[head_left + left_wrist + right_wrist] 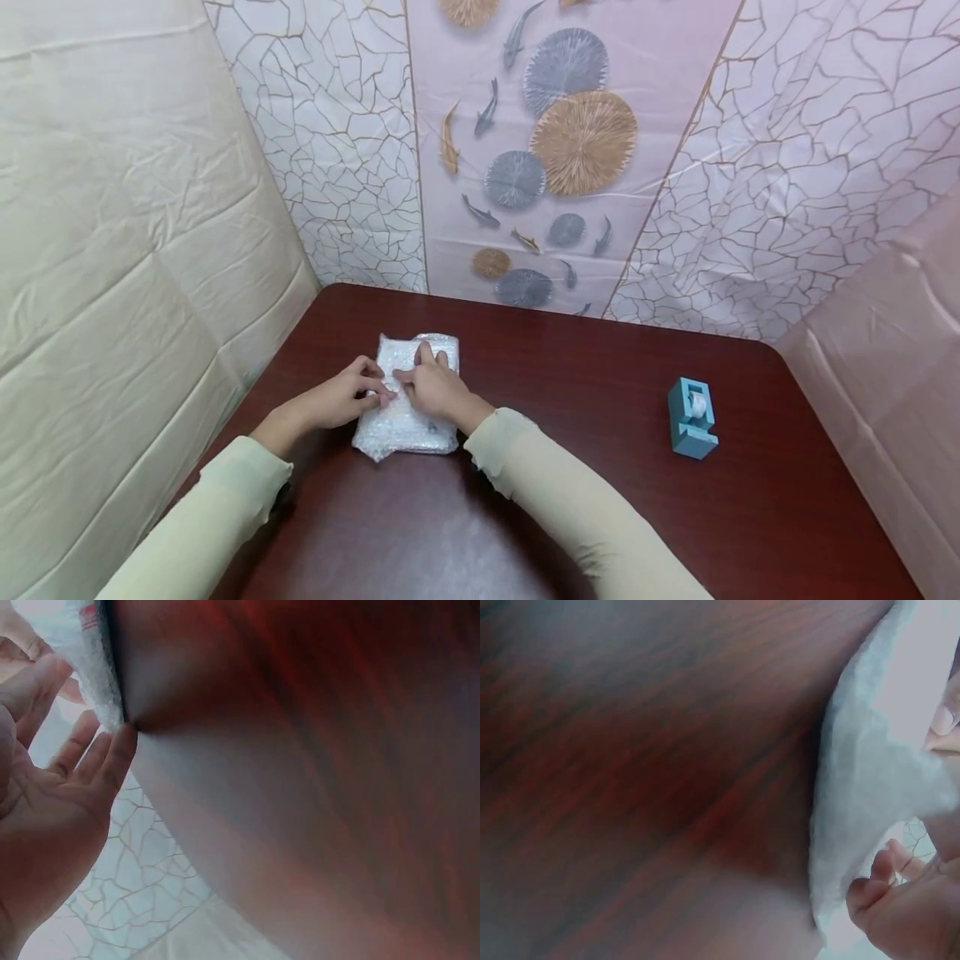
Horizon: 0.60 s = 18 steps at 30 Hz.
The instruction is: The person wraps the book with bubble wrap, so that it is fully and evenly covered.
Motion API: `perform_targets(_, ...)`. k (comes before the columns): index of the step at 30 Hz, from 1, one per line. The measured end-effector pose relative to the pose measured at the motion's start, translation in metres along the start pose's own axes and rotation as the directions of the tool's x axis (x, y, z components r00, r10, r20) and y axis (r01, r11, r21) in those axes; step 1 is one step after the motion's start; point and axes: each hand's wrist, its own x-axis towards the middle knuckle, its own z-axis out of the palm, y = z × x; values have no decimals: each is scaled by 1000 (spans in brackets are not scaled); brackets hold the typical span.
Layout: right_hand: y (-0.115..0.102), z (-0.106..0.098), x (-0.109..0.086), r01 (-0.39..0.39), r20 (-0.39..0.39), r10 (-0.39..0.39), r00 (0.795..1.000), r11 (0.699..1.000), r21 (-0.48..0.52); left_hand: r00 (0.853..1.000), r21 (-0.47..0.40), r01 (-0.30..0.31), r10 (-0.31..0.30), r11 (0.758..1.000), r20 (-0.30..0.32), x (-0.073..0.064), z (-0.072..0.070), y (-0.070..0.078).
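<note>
A flat parcel in clear bubble wrap [408,429] lies on the dark red-brown table, left of the middle. Its wrap looks crinkled, with ragged corners at the near and far left. My left hand [347,398] reaches over its left side and pinches the wrap with thumb and forefinger; in the left wrist view its other fingers [116,761] stretch along the parcel's edge. Just right of it, my right hand [437,390] pinches the wrap on top, a few centimetres from the left fingertips. In the right wrist view a fold of wrap [885,780] partly hides that hand.
A blue tape dispenser [692,433] with a roll of tape [697,405] stands on the right part of the table [570,467]. A patterned wall hanging [525,167] rises behind the far edge, and pale cloth [135,208] covers the left side.
</note>
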Motion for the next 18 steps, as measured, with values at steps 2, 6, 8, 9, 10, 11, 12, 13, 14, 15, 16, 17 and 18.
perform_targets(2, -4, -14, -8, -3, 7, 3, 1000, 1000, -19, 993, 1, 115, -115, 993, 9, 2, -8, 21)
perform_targets(6, -6, -25, -16, 5, 13, -5, 1000, 1000, -25, 959, 82, 277, -281, 957, 42, 3, -21, 54)
perform_targets(8, -5, -27, -16, 17, 8, -16, 1000, 999, -32, 951, 114, 301, -307, 947, 44, 4, -23, 60)
perform_targets(9, -5, -27, -16, 25, 9, -25, 1000, 999, -34, 951, 124, 298, -305, 946, 44, 4, -24, 61)
perform_targets(10, -4, -28, -16, 35, 12, -34, 999, 999, -37, 960, 137, 272, -279, 952, 27, 3, -23, 55)
perform_targets(11, -4, -29, -16, 44, 19, -44, 999, 998, -38, 963, 139, 264, -270, 955, 26, 2, -24, 55)
perform_targets(12, -3, -29, -16, 51, 26, -50, 998, 998, -32, 964, 133, 256, -263, 957, 32, 1, -24, 54)
perform_targets(13, -2, -27, -16, 57, 31, -57, 998, 998, -24, 965, 125, 253, -260, 959, 45, 0, -26, 55)
perform_targets(14, -1, -26, -17, 60, 40, -59, 997, 998, -12, 966, 122, 246, -254, 962, 57, -2, -26, 54)
perform_targets(15, 0, -24, -18, 61, 47, -61, 997, 998, 2, 966, 123, 240, -250, 963, 71, -4, -27, 55)
perform_targets(16, 4, -19, -18, 70, 35, -70, 997, 998, 11, 967, 125, 233, -244, 964, 79, -5, -27, 54)
perform_targets(17, 10, -10, -15, 78, 17, -79, 997, 996, 42, 961, 119, 247, -259, 962, 98, -6, -28, 61)
perform_targets(18, 11, -8, -16, 77, 17, -78, 997, 995, 60, 962, 122, 241, -253, 963, 103, -7, -28, 60)
